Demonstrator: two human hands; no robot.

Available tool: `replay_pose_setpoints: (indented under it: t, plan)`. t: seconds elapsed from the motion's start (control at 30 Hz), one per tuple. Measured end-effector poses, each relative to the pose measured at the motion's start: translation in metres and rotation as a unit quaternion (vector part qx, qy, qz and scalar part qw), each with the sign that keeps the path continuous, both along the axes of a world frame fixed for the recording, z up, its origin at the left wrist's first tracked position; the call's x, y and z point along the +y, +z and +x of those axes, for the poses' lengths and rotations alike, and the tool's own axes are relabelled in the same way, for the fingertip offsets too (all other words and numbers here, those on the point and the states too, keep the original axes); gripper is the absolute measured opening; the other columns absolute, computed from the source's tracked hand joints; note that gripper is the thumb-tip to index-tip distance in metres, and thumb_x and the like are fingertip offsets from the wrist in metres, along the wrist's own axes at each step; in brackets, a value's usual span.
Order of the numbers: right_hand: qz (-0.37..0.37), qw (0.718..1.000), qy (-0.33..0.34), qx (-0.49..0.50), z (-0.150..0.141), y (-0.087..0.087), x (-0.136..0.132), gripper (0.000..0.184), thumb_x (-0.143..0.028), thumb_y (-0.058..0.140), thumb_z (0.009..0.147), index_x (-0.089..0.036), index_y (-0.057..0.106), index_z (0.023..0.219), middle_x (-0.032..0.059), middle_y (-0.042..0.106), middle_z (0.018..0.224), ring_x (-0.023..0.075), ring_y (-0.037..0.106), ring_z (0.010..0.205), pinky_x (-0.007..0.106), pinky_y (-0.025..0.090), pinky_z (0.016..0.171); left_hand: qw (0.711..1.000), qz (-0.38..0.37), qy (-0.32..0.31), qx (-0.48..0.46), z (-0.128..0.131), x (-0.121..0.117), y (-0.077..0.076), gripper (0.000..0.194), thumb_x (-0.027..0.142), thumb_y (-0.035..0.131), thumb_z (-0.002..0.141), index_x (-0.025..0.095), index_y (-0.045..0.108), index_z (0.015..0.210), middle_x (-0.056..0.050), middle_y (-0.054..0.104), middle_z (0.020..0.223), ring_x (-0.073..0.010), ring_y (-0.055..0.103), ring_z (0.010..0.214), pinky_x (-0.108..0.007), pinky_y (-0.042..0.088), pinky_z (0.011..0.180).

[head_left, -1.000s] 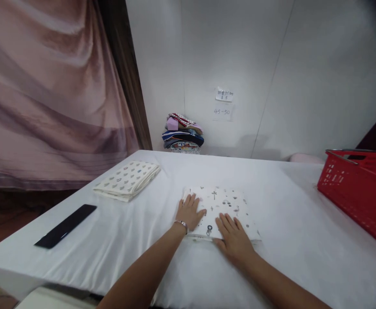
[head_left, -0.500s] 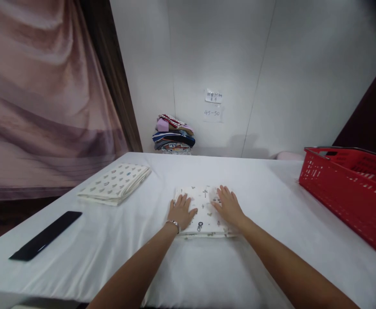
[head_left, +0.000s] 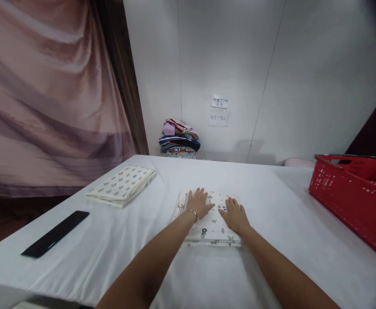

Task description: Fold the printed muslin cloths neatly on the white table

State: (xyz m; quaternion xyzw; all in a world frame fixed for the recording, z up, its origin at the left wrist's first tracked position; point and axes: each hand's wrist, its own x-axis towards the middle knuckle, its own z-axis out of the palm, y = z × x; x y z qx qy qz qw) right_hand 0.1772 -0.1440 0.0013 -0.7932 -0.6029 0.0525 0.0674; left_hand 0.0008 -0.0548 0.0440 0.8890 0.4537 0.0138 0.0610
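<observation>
A folded white cloth with small printed figures lies in front of me on the white-covered table. My left hand, a bracelet at its wrist, rests flat on the left half of the cloth with fingers spread. On the right half lies my right hand, palm down and fingers stretched out. Neither hand grips the fabric. Parts of the cloth are hidden beneath both hands.
Another folded patterned cloth is at the back left. Nearer on that side lies a flat black object. A red plastic basket stands at the right. Behind the table rises a stack of folded textiles by the wall.
My left hand has shifted from the cloth's left edge inward, closer to my right hand. My right hand has come slightly nearer to me. The whole view has swung a little.
</observation>
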Motion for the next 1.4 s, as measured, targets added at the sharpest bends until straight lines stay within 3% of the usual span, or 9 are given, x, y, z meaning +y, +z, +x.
replay_pose_setpoints:
  t: [0.23,0.43,0.5,0.6,0.67,0.77,0.97,1.2,1.4]
  plan:
    - [-0.004,1.000,0.005,0.014,-0.001,0.001,-0.003,0.069,-0.055,0.020,0.087,-0.012,0.021,0.140,0.0063,0.011,0.148,0.0229,0.004,0.135,0.047,0.008,0.105,0.997,0.008,0.076,-0.022,-0.027,0.023,-0.033,0.080,0.068,0.014,0.078,0.017,0.025,0.139,-0.005,0.017,0.147,-0.0245,0.008,0.136,-0.049,0.005,0.108]
    - [-0.019,1.000,-0.007,-0.002,-0.005,0.013,0.007,0.070,-0.056,0.025,0.086,-0.011,0.026,0.139,0.0103,0.015,0.147,0.0264,0.008,0.134,0.049,0.006,0.105,0.997,0.017,0.071,-0.023,-0.025,0.021,-0.038,0.080,0.065,0.012,0.079,0.015,0.025,0.139,-0.006,0.016,0.147,-0.0251,0.007,0.136,-0.051,0.003,0.107]
    - [0.014,1.000,0.015,-0.017,-0.014,0.024,0.019,0.072,-0.058,0.025,0.085,-0.010,0.026,0.139,0.0116,0.014,0.147,0.0261,0.007,0.134,0.048,0.003,0.105,0.997,0.025,0.072,-0.027,-0.024,0.020,-0.038,0.079,0.065,0.013,0.079,0.014,0.025,0.139,-0.007,0.017,0.147,-0.0255,0.007,0.136,-0.051,0.002,0.107]
    - [0.076,0.991,0.103,-0.024,-0.033,0.036,0.042,0.073,-0.059,0.019,0.086,-0.010,0.022,0.140,0.0091,0.010,0.148,0.0219,0.001,0.135,0.043,-0.001,0.107,0.996,0.036,0.078,-0.031,-0.024,0.019,-0.040,0.077,0.064,0.015,0.080,0.015,0.027,0.139,-0.007,0.019,0.147,-0.0255,0.008,0.136,-0.052,0.003,0.107]
    - [0.064,0.987,0.148,-0.007,-0.043,0.034,0.054,0.072,-0.059,0.016,0.087,-0.011,0.021,0.141,0.0080,0.012,0.147,0.0207,0.002,0.135,0.041,0.000,0.107,0.996,0.040,0.079,-0.033,-0.025,0.019,-0.041,0.074,0.062,0.015,0.081,0.017,0.027,0.139,-0.007,0.021,0.146,-0.0250,0.010,0.135,-0.051,0.004,0.107]
    - [0.010,0.988,0.154,0.022,-0.049,0.019,0.064,0.072,-0.059,0.015,0.087,-0.012,0.023,0.140,0.0085,0.016,0.147,0.0218,0.007,0.135,0.041,0.002,0.107,0.995,0.046,0.076,-0.035,-0.026,0.018,-0.043,0.070,0.059,0.015,0.082,0.019,0.027,0.139,-0.006,0.022,0.146,-0.0244,0.011,0.135,-0.051,0.005,0.108]
    - [-0.015,0.987,0.158,0.024,-0.032,0.006,0.062,0.073,-0.061,0.013,0.086,-0.015,0.021,0.141,0.0061,0.014,0.147,0.0212,0.006,0.135,0.040,0.000,0.107,0.996,0.045,0.074,-0.037,-0.026,0.017,-0.043,0.071,0.059,0.015,0.082,0.019,0.025,0.139,-0.004,0.020,0.146,-0.0238,0.010,0.136,-0.051,0.004,0.108]
    - [-0.034,0.999,0.036,0.002,0.026,0.002,0.047,0.073,-0.061,0.016,0.085,-0.015,0.018,0.141,0.0039,0.012,0.148,0.0224,0.004,0.135,0.048,0.007,0.105,0.997,0.038,0.070,-0.024,-0.027,0.018,-0.043,0.075,0.064,0.010,0.080,0.020,0.023,0.140,-0.002,0.017,0.147,-0.0241,0.006,0.136,-0.051,0.004,0.108]
    - [-0.027,0.999,-0.014,0.039,0.032,0.002,0.040,0.069,-0.057,0.021,0.087,-0.015,0.020,0.141,0.0061,0.011,0.148,0.0226,0.006,0.135,0.046,0.016,0.105,0.997,0.017,0.068,-0.038,-0.025,0.017,-0.039,0.075,0.064,0.015,0.080,0.019,0.025,0.139,-0.004,0.016,0.148,-0.0245,0.007,0.136,-0.053,0.002,0.107]
